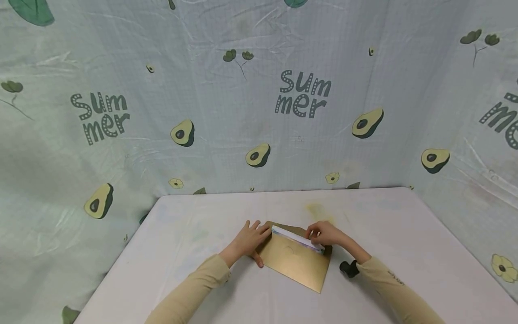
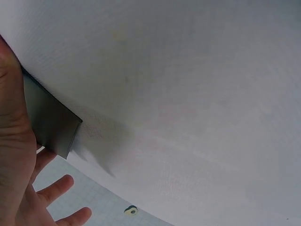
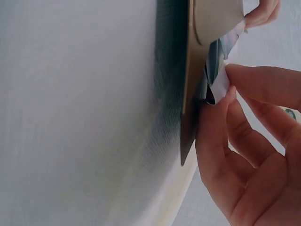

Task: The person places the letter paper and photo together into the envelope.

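A gold envelope [image 1: 297,265] is held tilted over the table, its darker flap [image 1: 289,228] open along the far side. White folded paper with a colourful printed edge [image 1: 292,236] sticks out of its mouth. My left hand [image 1: 247,240] grips the envelope's left end between thumb and fingers; in the left wrist view, a dark corner of the envelope [image 2: 54,117] shows beside the palm. At the mouth's right end, my right hand [image 1: 325,233] pinches the paper [image 3: 220,87] between thumb and fingertips. How deep the paper sits inside is hidden.
A pale cloth covers the table [image 1: 202,234]. Behind and at the sides hangs a sheet [image 1: 218,112] printed with avocados and lettering. Close to the right sleeve's cuff is a small black object [image 1: 349,269].
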{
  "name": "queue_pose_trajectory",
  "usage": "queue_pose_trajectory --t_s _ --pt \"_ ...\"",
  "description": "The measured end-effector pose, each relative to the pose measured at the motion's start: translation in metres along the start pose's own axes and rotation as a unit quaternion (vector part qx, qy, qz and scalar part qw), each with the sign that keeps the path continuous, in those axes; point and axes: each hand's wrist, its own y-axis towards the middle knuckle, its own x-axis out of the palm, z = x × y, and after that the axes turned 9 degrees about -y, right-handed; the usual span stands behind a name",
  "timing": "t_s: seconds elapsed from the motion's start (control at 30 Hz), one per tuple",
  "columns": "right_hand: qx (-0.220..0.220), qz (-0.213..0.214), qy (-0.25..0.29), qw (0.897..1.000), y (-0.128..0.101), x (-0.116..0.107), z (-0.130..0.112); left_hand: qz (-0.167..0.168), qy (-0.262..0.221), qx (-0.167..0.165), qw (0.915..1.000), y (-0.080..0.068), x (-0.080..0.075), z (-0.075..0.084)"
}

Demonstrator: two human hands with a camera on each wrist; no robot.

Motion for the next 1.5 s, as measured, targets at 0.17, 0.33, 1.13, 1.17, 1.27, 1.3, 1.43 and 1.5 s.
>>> queue_pose_trajectory --t_s 0.17,0.33,1.13,1.17,1.27,1.3,1.43,1.5 --pt "-0.014 -0.019 0.009 1.000 -0.001 0.003 0.003 0.005 -0.003 0.005 1.0000 0.000 -0.001 0.002" --pt "0.002 -0.039 0.029 0.999 -0.003 0.002 -0.001 0.007 -0.002 0.004 1.0000 0.000 0.000 0.002" --pt "0.025 -0.074 0.058 0.995 -0.002 0.000 -0.012 0.008 0.002 0.003 1.0000 -0.001 0.000 0.000" --pt "0.026 -0.075 0.059 0.995 -0.001 0.000 -0.012 0.009 0.002 0.003 1.0000 0.000 0.000 -0.001" --pt "0.029 -0.079 0.062 0.995 0.000 0.000 -0.012 0.008 0.001 0.003 1.0000 0.000 -0.001 -0.001" --pt "0.032 -0.082 0.063 0.994 0.001 0.001 -0.012 0.007 0.000 0.003 1.0000 0.000 -0.002 -0.001" --pt "0.038 -0.094 0.074 0.992 0.005 0.002 -0.010 0.007 -0.005 0.005 0.9999 0.000 -0.003 0.000" --pt "0.041 -0.100 0.085 0.991 0.007 0.002 -0.009 0.008 -0.006 0.005 0.9999 0.000 -0.003 0.000"
